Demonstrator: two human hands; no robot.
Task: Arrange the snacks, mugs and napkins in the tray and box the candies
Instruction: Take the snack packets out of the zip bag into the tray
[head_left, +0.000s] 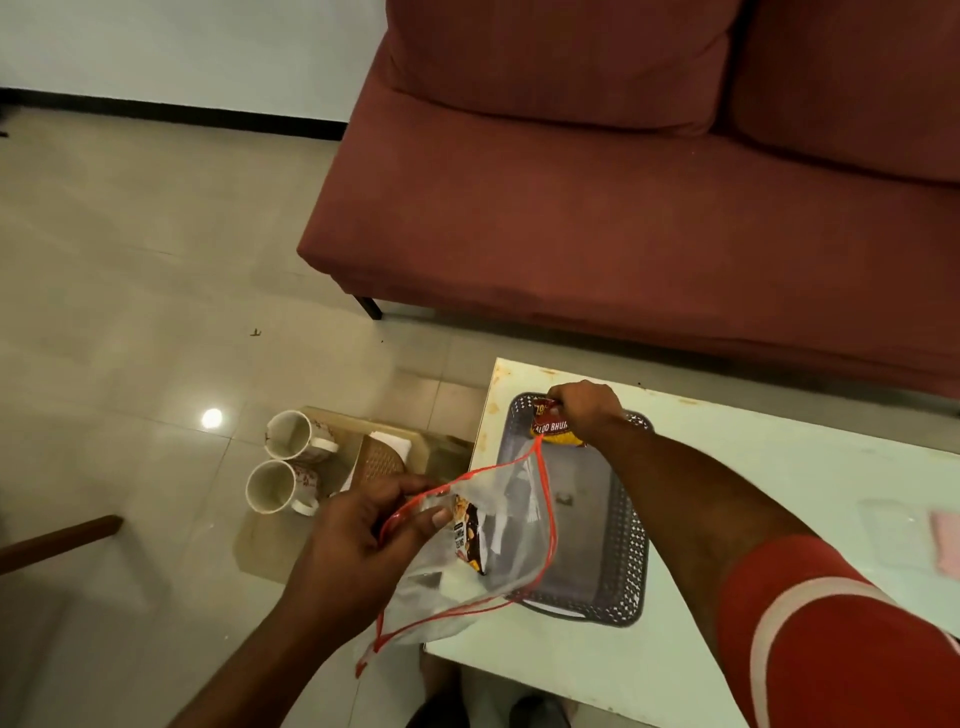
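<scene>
While its label reads "ALOO BHUJ", right hand (587, 410) grips snack packet (551, 432)

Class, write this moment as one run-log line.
right hand: setting yellow snack packet in grey perforated tray | left hand: holding clear red-trimmed bag | floral mugs: on floor

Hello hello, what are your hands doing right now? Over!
Right hand setting snack packet into tray. Left hand holds clear bag open, one packet inside. Mugs still on floor.

Left hand (363, 525) pinching closed near the body, right hand (589, 408) clenched, arm extended forward
</scene>
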